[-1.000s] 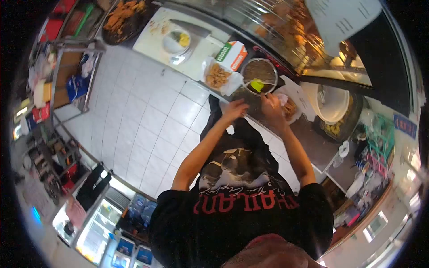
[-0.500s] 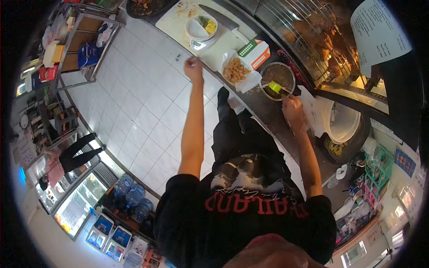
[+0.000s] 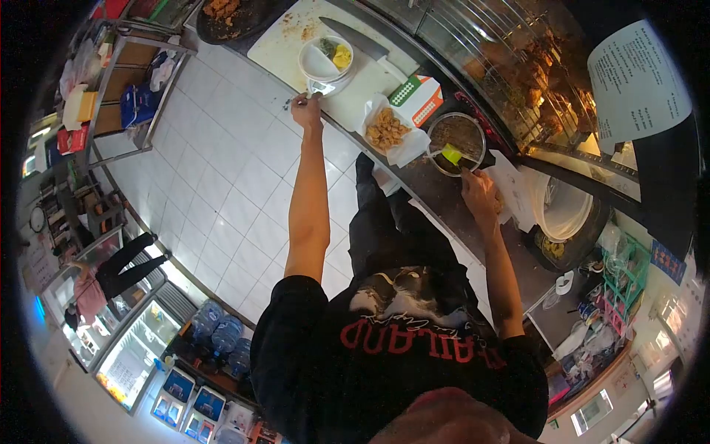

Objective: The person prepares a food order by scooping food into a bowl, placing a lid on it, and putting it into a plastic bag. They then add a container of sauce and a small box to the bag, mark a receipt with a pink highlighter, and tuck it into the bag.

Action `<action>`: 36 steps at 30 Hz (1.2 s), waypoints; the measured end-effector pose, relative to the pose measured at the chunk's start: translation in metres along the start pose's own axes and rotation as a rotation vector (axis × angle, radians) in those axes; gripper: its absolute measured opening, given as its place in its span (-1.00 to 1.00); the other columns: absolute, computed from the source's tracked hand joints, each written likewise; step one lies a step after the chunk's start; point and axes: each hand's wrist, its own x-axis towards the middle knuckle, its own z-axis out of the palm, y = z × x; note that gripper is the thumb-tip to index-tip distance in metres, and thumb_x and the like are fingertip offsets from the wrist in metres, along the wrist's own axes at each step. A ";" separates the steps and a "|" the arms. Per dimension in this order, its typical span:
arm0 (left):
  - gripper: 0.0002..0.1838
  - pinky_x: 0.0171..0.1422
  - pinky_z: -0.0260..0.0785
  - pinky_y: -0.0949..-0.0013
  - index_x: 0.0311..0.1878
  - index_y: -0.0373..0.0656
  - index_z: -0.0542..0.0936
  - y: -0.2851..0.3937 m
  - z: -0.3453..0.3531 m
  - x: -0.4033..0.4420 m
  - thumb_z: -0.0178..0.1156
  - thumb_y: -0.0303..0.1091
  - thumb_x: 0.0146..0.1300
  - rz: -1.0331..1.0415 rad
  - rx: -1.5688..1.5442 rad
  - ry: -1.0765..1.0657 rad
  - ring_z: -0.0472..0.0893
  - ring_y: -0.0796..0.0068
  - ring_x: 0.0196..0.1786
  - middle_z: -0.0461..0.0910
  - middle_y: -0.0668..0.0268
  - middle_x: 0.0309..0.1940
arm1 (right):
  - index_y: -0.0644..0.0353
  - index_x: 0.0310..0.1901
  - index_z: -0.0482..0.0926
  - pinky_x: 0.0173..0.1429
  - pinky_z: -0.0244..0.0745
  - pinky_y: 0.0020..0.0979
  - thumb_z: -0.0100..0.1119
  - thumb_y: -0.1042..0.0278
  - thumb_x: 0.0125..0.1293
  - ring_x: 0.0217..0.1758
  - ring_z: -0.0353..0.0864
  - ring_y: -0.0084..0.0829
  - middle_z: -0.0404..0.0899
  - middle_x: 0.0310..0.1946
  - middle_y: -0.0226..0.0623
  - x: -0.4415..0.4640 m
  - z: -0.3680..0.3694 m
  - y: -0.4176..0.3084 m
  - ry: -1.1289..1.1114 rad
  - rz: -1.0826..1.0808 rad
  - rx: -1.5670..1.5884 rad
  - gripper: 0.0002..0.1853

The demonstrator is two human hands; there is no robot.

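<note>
My right hand (image 3: 482,195) is closed at the near rim of a round metal bowl (image 3: 484,140) holding brown, crumbly contents. It grips a tool with a yellow-green head (image 3: 451,153), which rests inside the bowl; its exact kind is unclear. Fingers pinched, my left hand (image 3: 305,111) is at the counter edge beside a small white scale (image 3: 319,87). Whatever those fingertips may hold is too small to make out. On the scale sits a white divided bowl (image 3: 319,68) with something yellow and something green. Fried pieces (image 3: 387,129) lie in a white paper-lined container (image 3: 409,150) between my hands.
A large knife (image 3: 362,43) lies on the white cutting board (image 3: 277,50), near a green-and-orange carton (image 3: 416,100). Behind the counter is a lit glass food case (image 3: 503,66). A white tub (image 3: 566,203) stands at right. Another person (image 3: 111,274) is across the tiled floor (image 3: 229,177).
My left hand has moved slightly left relative to the counter, closer to the scale. My right hand stays at the metal bowl with the yellow-green tool. The whole view has shifted a little.
</note>
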 end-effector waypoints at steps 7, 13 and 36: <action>-0.47 -0.18 0.44 0.26 -0.12 -0.21 0.53 0.024 -0.003 -0.025 0.49 -0.16 -0.12 0.019 0.067 -0.015 0.60 0.33 -0.37 0.60 0.23 -0.42 | 0.23 -0.18 0.65 -0.26 0.56 -0.13 0.28 0.53 0.14 -0.35 0.66 -0.07 0.64 -0.43 -0.06 -0.001 0.004 -0.001 -0.030 0.052 0.165 -0.82; -0.60 -0.24 0.41 0.38 -0.09 -0.23 0.53 0.033 -0.017 -0.054 0.43 -0.28 0.05 0.116 -0.051 0.039 0.53 0.50 -0.39 0.55 0.34 -0.46 | 0.21 -0.14 0.67 -0.26 0.55 -0.12 0.22 0.46 0.19 -0.36 0.64 -0.08 0.62 -0.43 -0.06 0.004 -0.002 0.002 -0.149 0.124 0.164 -0.80; -0.65 -0.38 0.48 0.38 0.06 -0.43 0.58 0.002 0.030 -0.353 0.23 -0.40 0.27 -0.063 -0.024 -0.594 0.69 0.45 -0.46 0.70 0.16 -0.46 | 0.24 -0.40 0.61 -0.35 0.57 -0.18 0.21 0.51 0.04 -0.43 0.66 -0.06 0.58 -0.51 -0.07 0.012 -0.007 0.022 -0.082 -0.027 0.302 -0.93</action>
